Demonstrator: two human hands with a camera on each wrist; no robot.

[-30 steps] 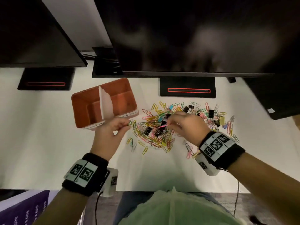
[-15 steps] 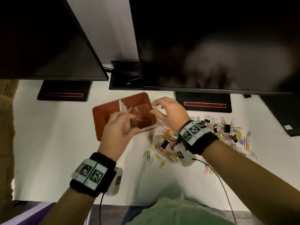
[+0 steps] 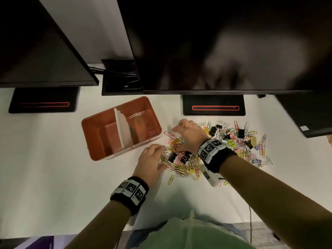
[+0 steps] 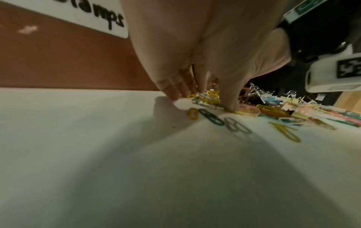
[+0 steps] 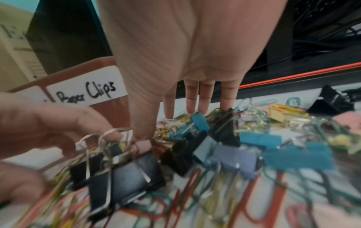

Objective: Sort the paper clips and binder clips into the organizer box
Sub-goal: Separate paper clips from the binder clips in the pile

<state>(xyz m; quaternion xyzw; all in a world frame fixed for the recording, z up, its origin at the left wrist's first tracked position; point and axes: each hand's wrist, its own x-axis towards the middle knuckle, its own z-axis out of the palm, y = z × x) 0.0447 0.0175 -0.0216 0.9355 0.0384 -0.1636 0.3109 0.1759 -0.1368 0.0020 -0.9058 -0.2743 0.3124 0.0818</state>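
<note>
The orange organizer box (image 3: 100, 133) has a white divider (image 3: 124, 132); a few paper clips (image 3: 136, 115) lie in its right compartment, and the left one looks bare. A mixed pile of coloured paper clips and binder clips (image 3: 233, 141) spreads to its right. My left hand (image 3: 162, 156) reaches into the pile's left edge, with thumb and fingertips (image 4: 173, 94) touching the table among yellow clips. My right hand (image 3: 177, 139) hovers flat over the pile, fingers (image 5: 192, 98) straight and holding nothing. Black binder clips (image 5: 125, 174) lie just below it.
Dark monitors (image 3: 215, 42) overhang the back of the white table (image 3: 45, 168), their stands (image 3: 213, 105) behind the pile. The box wall carries a "Paper Clips" label (image 5: 86, 91) and a "...tamps" label (image 4: 97, 15). A few loose clips (image 4: 210, 118) lie near the table's front.
Both hands have come back from over the box to the pile. Paper clips now lie in the right compartment. The head view has shifted.
</note>
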